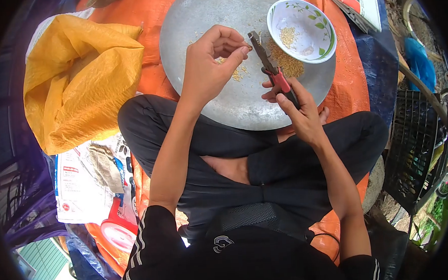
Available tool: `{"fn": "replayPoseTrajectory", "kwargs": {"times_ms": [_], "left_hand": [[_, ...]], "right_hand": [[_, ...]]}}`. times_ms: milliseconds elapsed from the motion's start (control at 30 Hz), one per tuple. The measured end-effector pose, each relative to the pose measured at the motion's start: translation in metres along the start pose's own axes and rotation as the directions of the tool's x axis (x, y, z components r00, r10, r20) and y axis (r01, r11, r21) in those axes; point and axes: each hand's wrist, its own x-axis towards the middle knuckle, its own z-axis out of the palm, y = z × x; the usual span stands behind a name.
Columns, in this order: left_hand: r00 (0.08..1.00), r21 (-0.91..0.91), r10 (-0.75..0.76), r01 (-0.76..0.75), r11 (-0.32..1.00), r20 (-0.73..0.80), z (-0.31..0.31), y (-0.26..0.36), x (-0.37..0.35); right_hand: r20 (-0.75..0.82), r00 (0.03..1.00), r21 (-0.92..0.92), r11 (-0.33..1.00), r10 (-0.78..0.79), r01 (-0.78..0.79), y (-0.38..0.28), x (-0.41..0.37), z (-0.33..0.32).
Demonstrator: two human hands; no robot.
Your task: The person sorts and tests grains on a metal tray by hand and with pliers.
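My left hand [216,62] is raised over the round metal tray [192,25], thumb and fingertips pinched on a small brown piece [249,47]. Wrapped around the handle of a long dark tool with a red grip part [280,80], my right hand [303,108] holds it above the tray's right half. The tool's narrow tip points up and left, close to the pinched piece. Yellowish grain [292,68] lies heaped on the tray below a white bowl with green leaf patterns [306,21]. Some pale grains [288,36] sit inside the bowl, and others are scattered under my left hand.
An orange tarp [350,90] spreads beneath the tray and my crossed legs. A yellow woven sack [84,81] stands at the left, above printed white sacking [82,185] and a red-and-white item [120,234]. A black plastic crate [411,145] is on the right.
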Motion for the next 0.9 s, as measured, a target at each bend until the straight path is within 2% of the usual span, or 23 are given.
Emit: {"fn": "replayPoseTrajectory", "kwargs": {"times_ms": [133, 200, 233, 300, 400, 900], "left_hand": [[1.0, 0.103, -0.005, 0.004, 0.995, 0.012, 0.003, 0.004, -0.002], [0.996, 0.182, 0.066, -0.054, 0.982, -0.063, 0.008, 0.004, -0.003], [0.996, 0.18, 0.064, -0.052, 0.982, -0.063, 0.01, 0.004, -0.004], [0.979, 0.32, 0.175, -0.135, 0.938, -0.1, 0.015, 0.005, -0.006], [0.964, 0.391, 0.233, -0.166, 0.905, -0.131, 0.021, 0.005, -0.007], [0.948, 0.496, 0.289, -0.187, 0.848, -0.136, 0.032, 0.002, -0.011]], "right_hand": [[0.021, 1.0, -0.026, 1.0, 0.005, -0.005, 0.005, 0.0, -0.001], [0.017, 1.0, -0.033, 0.999, -0.001, 0.002, 0.006, 0.0, 0.0], [0.011, 1.0, -0.038, 0.999, -0.008, 0.009, 0.007, 0.0, 0.0], [0.013, 1.0, -0.044, 0.999, -0.001, 0.001, 0.007, 0.001, 0.0], [0.014, 1.0, -0.052, 0.999, 0.013, -0.012, 0.009, 0.001, -0.001], [-0.011, 1.0, -0.077, 0.997, -0.013, 0.012, 0.009, 0.0, 0.003]]}}
